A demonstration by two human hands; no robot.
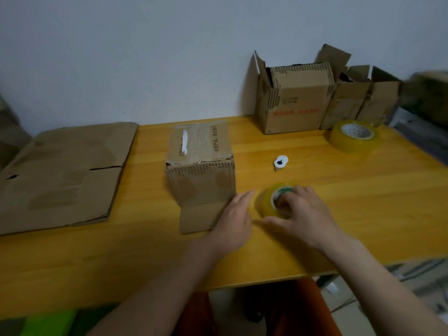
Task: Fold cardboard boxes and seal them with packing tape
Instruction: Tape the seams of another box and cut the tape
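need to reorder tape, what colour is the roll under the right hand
Translucent yellow tape roll with a white-and-green core, gripped by the right hand; head view.

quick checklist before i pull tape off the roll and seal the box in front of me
1. Tape roll in hand: ok, the right hand grips it, fingers in the core.
2. Free tape end found: cannot tell, the left hand lies open beside the roll and no loose end shows.
3. Box top closed: ok, the top flaps lie flat.
4. All flaps folded in: not ok, one flap lies out flat on the table at the near side.
5. Cutter within reach: cannot tell, a small white object lies past the roll, but what it is is unclear.
6. Spare roll available: ok, by the open boxes.
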